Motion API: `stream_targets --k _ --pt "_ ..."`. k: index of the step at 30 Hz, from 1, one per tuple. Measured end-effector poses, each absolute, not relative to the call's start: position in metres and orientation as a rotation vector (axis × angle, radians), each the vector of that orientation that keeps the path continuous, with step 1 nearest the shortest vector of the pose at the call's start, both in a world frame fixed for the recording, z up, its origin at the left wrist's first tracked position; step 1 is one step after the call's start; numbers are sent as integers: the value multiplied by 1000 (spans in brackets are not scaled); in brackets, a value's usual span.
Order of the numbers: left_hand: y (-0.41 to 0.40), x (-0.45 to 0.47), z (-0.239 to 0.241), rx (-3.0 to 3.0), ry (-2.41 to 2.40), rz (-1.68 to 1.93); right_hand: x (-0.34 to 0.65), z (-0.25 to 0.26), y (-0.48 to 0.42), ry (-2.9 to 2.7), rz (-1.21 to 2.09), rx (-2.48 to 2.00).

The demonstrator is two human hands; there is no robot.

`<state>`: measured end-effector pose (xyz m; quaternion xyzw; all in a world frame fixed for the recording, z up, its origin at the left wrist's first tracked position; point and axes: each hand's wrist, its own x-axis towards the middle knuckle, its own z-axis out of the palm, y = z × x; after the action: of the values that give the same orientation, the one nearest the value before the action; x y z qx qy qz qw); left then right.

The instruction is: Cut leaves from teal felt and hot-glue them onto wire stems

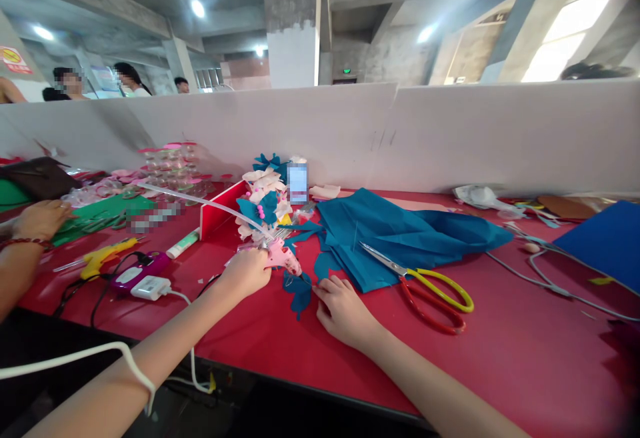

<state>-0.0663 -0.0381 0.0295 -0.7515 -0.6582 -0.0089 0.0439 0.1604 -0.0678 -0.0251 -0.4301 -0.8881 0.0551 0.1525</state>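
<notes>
My left hand (249,271) is wrapped round a pink hot glue gun (284,256), and a long clear glue stick (205,205) runs out of its back toward the upper left. The gun's nozzle points down at a teal fabric cutout (300,297) on the red table. Curled fingers of my right hand (346,308) pinch the right edge of that cutout. Just behind lies a large folded teal cloth (385,231). Scissors (425,288) with one yellow and one red handle rest partly on the cloth, to the right of my right hand.
A heap of pale and teal fabric petals (265,201) stands beside a phone (298,183) and a red board (223,210). Left are a purple power strip (140,275), a yellow glue gun (107,257) and a co-worker's hand (40,219). A white cable (120,348) crosses my left forearm.
</notes>
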Motion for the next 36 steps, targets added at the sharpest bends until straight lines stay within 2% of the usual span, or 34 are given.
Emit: stream_targets --k 36 --pt "-37 -78 32 -2285 -1996 -52 160 -26 -68 -2547 118 -1228"
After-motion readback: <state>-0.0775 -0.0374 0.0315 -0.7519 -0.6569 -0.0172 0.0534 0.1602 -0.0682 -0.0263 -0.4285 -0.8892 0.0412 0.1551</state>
